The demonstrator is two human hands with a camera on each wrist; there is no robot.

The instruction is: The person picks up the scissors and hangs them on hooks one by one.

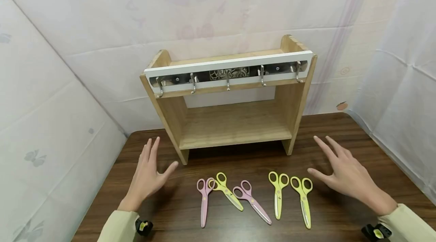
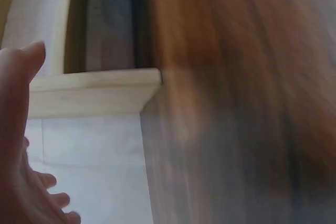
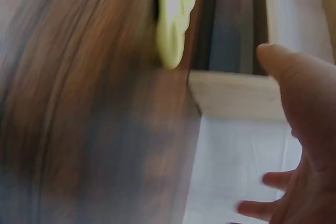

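Two pairs of pink scissors, one at the left (image 1: 204,200) and one in the middle (image 1: 253,201), lie on the table. With them are three pairs of yellow scissors: one overlapping the left pink pair's handle (image 1: 226,191), two side by side at the right (image 1: 277,194) (image 1: 304,200). My left hand (image 1: 148,175) hovers left of the scissors, fingers spread, holding nothing. On the other side my right hand (image 1: 344,172) is held near the rightmost yellow handles, its fingers apart and nothing in it. In the right wrist view, blurred yellow scissors (image 3: 172,24) show beyond the thumb.
Behind the scissors stands a wooden shelf (image 1: 235,121). Across its upper front runs a white board (image 1: 228,63) with several metal hooks (image 1: 228,80). The dark wood table (image 1: 170,215) has pale cloth walls (image 1: 85,94) behind it and at both sides.
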